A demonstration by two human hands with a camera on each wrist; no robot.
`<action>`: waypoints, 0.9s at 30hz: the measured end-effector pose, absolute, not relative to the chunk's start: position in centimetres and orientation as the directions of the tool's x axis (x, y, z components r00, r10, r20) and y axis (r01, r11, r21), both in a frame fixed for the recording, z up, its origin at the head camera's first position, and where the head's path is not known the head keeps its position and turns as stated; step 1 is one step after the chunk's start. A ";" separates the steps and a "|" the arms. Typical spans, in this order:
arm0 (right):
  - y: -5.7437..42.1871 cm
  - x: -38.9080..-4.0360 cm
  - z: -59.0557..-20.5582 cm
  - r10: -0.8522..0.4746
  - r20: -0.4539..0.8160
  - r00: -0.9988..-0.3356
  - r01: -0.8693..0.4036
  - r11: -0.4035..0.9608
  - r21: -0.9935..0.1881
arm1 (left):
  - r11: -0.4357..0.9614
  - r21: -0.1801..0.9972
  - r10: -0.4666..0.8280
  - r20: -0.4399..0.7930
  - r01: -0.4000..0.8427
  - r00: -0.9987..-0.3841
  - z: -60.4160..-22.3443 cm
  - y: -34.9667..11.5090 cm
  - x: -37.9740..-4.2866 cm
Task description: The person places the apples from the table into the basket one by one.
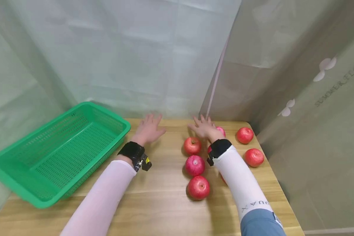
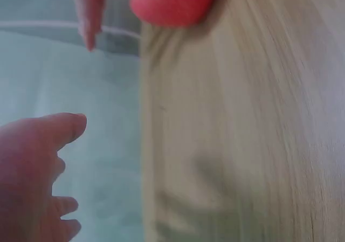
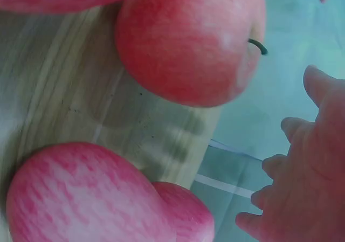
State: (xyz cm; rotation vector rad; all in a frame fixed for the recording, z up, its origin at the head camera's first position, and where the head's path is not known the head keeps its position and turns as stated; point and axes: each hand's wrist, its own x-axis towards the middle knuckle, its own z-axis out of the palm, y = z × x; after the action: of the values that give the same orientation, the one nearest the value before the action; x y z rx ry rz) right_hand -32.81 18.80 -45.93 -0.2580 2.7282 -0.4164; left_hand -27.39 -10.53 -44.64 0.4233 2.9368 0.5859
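Both hands hover over the far edge of a wooden table with fingers spread, holding nothing. The left hand (image 1: pixel 148 129) is between a green basket and the apples; its thumb and fingers (image 2: pixel 64 129) show in the left wrist view. Above the far apples is the right hand (image 1: pixel 206 128), whose spread fingers (image 3: pixel 294 126) appear in the right wrist view. Closest to it is a red apple with a stem (image 1: pixel 192 146). Nearer the front sit a pink-red apple (image 1: pixel 195 165) and another red apple (image 1: pixel 198 187). The right arm partly hides other apples.
The green plastic basket (image 1: pixel 119 139) stands at the left of the wooden table (image 1: pixel 159 203). Along the right edge lie two more apples, a far one (image 1: pixel 245 135) and a nearer one (image 1: pixel 254 157). A grey-green curtain (image 1: pixel 129 59) hangs behind the table and along its right side.
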 end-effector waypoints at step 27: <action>22.8 -28.1 -41.3 -0.425 -0.200 -0.883 -0.317 0.854 -0.413 | 0.793 0.556 0.307 -0.010 0.250 -0.952 -36.5 -21.6 -14.7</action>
State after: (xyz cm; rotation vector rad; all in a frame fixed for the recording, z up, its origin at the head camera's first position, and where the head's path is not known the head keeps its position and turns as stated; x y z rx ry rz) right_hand -28.14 22.78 -41.29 -0.5617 2.7452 -0.5413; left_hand -14.74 -21.59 -36.49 0.4479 2.8797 0.8711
